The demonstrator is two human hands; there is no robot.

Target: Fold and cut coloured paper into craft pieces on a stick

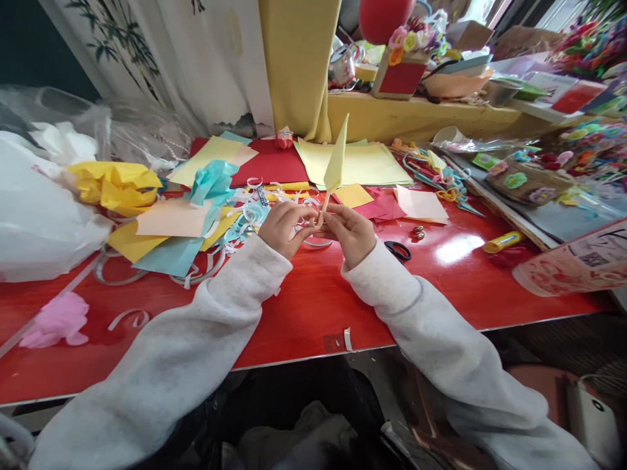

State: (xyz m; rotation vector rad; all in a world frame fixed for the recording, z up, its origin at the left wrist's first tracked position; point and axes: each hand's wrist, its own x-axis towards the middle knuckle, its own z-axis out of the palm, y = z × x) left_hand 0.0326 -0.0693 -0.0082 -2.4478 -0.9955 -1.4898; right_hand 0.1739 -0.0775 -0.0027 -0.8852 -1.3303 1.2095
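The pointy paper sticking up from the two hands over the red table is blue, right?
Not blue: the head view shows that the pointed paper is pale yellow. It does stick up from the left hand and right hand over the red table.

Pale yellow paper piece (336, 166) | folded, pointed blade narrowing to thin lower end | tip up, leaning right | lower end between fingers (337, 222) of left hand (281, 228) and right hand (356, 234) | above table (313, 294), clear of its near edge
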